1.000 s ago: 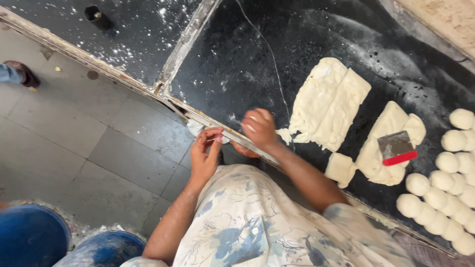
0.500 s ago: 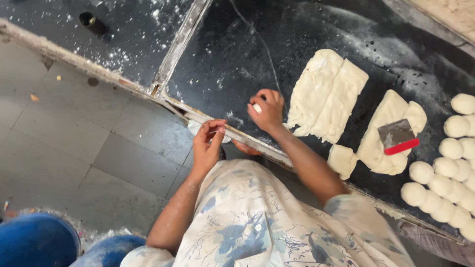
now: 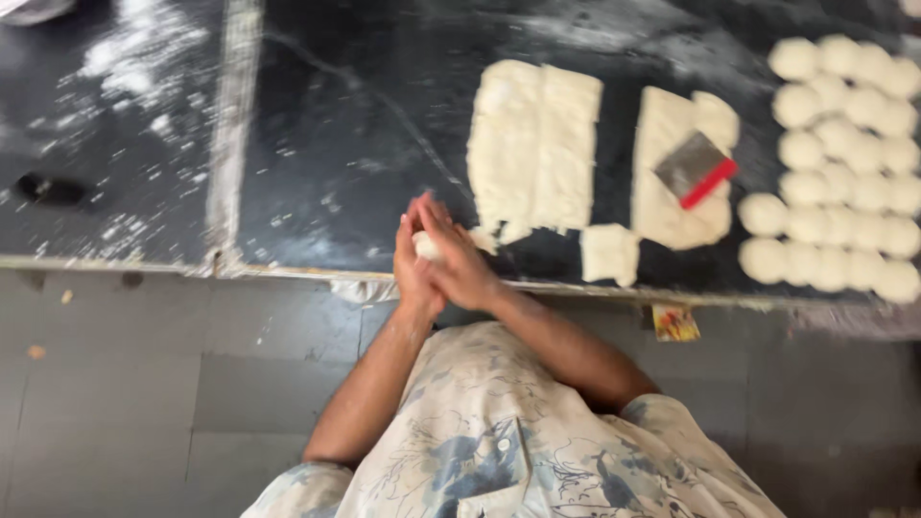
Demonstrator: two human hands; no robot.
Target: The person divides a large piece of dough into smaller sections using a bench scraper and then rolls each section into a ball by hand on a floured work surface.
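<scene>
My left hand (image 3: 411, 273) and my right hand (image 3: 456, 261) are pressed together, palm to palm, over the near edge of the black worktop (image 3: 365, 125). Between them sits a small white piece of dough (image 3: 426, 247), only its edge showing. Just to the right lies a large flat slab of dough (image 3: 534, 146) with cut lines. A second slab (image 3: 672, 182) lies further right with a metal scraper with a red handle (image 3: 697, 169) resting on it. A small cut square of dough (image 3: 610, 253) lies near the edge.
Several round dough balls (image 3: 844, 163) are packed in rows at the far right of the worktop. Flour dusts the left section of the counter (image 3: 125, 105), where a small dark object (image 3: 53, 190) lies. Grey floor tiles (image 3: 144, 384) run below the counter edge.
My hands were apart at the counter edge, the right one lifting a bit of dough; now they are clasped together around it. The camera view has swung level with the worktop.
</scene>
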